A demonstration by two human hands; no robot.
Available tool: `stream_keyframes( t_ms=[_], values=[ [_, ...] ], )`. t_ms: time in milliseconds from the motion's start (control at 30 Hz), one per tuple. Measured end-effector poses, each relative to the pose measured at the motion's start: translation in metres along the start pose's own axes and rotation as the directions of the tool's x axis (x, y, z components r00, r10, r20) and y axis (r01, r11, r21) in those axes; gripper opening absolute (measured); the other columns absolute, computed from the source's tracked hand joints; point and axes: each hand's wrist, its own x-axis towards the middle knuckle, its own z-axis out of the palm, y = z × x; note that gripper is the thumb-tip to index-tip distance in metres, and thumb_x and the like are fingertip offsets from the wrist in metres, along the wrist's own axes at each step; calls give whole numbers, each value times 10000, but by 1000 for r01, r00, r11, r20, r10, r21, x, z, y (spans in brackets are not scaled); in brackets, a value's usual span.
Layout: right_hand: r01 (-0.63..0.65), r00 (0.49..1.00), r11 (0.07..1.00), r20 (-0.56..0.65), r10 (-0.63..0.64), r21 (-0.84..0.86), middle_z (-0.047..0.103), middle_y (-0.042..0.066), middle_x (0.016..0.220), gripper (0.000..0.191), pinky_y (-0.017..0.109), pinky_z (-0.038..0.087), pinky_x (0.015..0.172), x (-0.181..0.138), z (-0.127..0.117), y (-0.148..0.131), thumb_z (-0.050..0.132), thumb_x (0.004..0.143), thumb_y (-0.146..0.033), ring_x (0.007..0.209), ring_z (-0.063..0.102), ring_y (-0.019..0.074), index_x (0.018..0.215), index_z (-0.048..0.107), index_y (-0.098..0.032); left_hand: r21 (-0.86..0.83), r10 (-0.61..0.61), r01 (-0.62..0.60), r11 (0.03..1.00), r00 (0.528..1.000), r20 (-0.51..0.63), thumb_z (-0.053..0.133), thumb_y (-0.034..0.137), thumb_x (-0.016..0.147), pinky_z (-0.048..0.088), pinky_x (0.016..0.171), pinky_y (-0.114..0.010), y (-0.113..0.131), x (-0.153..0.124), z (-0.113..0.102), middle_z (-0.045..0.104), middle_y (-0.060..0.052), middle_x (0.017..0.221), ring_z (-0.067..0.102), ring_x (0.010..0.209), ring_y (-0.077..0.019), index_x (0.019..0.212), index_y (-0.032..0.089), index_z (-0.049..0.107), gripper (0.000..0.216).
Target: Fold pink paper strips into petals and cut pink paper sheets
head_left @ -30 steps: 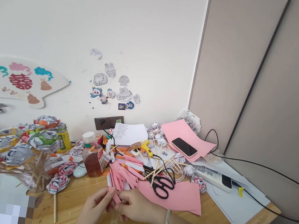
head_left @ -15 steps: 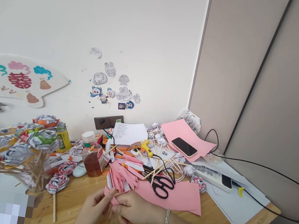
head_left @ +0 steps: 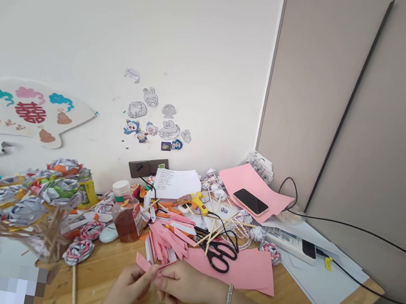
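At six o'clock on my remote feed, I see the left hand [head_left: 129,282] pinching a pink strip [head_left: 143,262] between thumb and fingers, its free end poking toward ten, while the right hand [head_left: 185,281] closes narrowly on the strip's other part, I'd judge to steady the thin paper from both sides. Loose pink strips [head_left: 170,242] fan out at twelve from the hands and black scissors [head_left: 220,253] lie at two, probably for easy reach.
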Motion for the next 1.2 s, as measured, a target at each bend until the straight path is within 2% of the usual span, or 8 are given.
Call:
stream_keyframes(
  t_ms=[67,233,433,700,833,1000,1100,1200],
  values=[
    [5,1000,999,3,-5,40,440,-45,444,465,165,343,439,1,0,2,382,763,-573,396,417,54,650,485,-134,21,-6,5,1000,999,34,364,706,604,238,417,-234,0,0,2,287,54,327,279,351,-89,319,216,323,569],
    [27,1000,997,-17,-26,69,450,-42,466,462,162,342,450,0,-3,0,382,765,-572,418,423,53,667,492,-134,56,-18,20,998,999,-35,316,739,590,261,444,-245,4,1,-2,264,51,328,285,356,-92,297,223,294,594],
    [25,999,998,-40,-22,58,436,-49,442,465,163,326,420,1,0,1,400,748,-582,387,410,51,638,480,-138,-1,-53,53,999,996,76,363,725,582,273,448,-242,2,-1,2,329,47,340,321,375,-103,346,215,359,561],
    [50,998,991,-50,-44,121,452,-47,448,439,164,337,437,1,-2,-2,424,753,-554,395,412,48,653,491,-132,-138,-90,82,987,995,-53,327,681,654,344,510,-247,10,-9,4,369,38,376,388,443,-127,359,222,336,546],
    [48,998,989,-53,-41,142,459,-42,450,412,160,329,431,1,-3,1,459,746,-527,399,426,52,660,511,-127,-118,-92,79,990,989,-115,319,673,663,365,533,-252,16,-14,1,401,32,406,410,468,-139,381,223,356,532],
    [36,998,988,-52,-28,152,472,-35,459,404,159,339,437,4,-2,7,463,752,-513,409,442,54,659,517,-124,-134,-30,19,991,996,-82,201,641,728,354,531,-262,9,-11,-3,425,23,401,412,453,-143,394,221,392,570],
    [37,998,987,-47,-30,155,469,-34,463,415,157,329,431,3,-2,4,457,751,-522,407,440,50,647,511,-124,-144,-9,-7,990,994,-108,209,618,748,352,535,-260,0,-7,-5,435,26,413,417,455,-140,409,216,407,561],
    [46,998,985,-39,-40,165,463,-36,467,420,160,331,431,3,-1,3,460,746,-529,401,433,47,634,500,-126,-170,7,-19,985,997,-73,145,592,774,352,521,-259,-8,-3,-7,435,26,410,415,443,-140,428,214,425,584]
  ],
)
